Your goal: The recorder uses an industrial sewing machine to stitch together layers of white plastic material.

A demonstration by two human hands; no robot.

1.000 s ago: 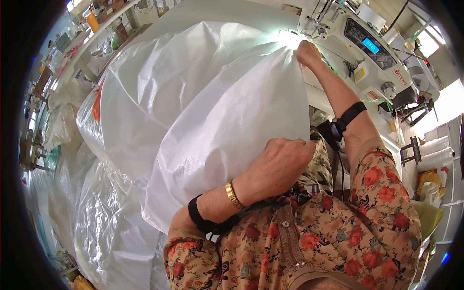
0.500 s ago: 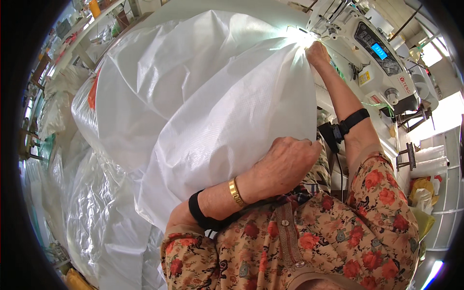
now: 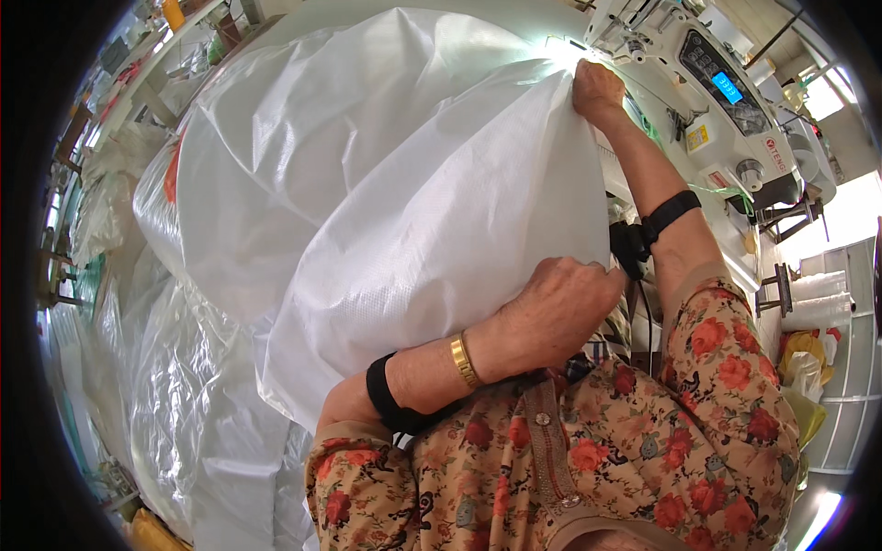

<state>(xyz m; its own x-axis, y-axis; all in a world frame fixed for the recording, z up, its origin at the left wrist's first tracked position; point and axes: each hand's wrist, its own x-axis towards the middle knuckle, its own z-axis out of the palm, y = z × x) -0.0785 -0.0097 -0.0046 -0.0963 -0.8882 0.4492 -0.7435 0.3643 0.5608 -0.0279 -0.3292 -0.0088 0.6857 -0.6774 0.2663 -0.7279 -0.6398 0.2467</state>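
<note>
Head view: white sheet (image 3: 413, 211) — spread from upper left to centre, its folds converging on a bright light at upper centre-right. Sewing machine (image 3: 707, 101), upper right. Left hand (image 3: 565, 308), right of centre, curled closed on the sheet's edge; right hand (image 3: 600, 92), above — pinching its upper corner. Gold wristband (image 3: 464, 360), left wrist.

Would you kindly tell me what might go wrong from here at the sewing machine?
The right hand is close to the bright light at the sewing machine, so it might stray too near the working area. The white sheet is creased and gathers toward that spot, so a fold could get caught. The hanging black cable might snag if the right hand moves sharply.
</note>
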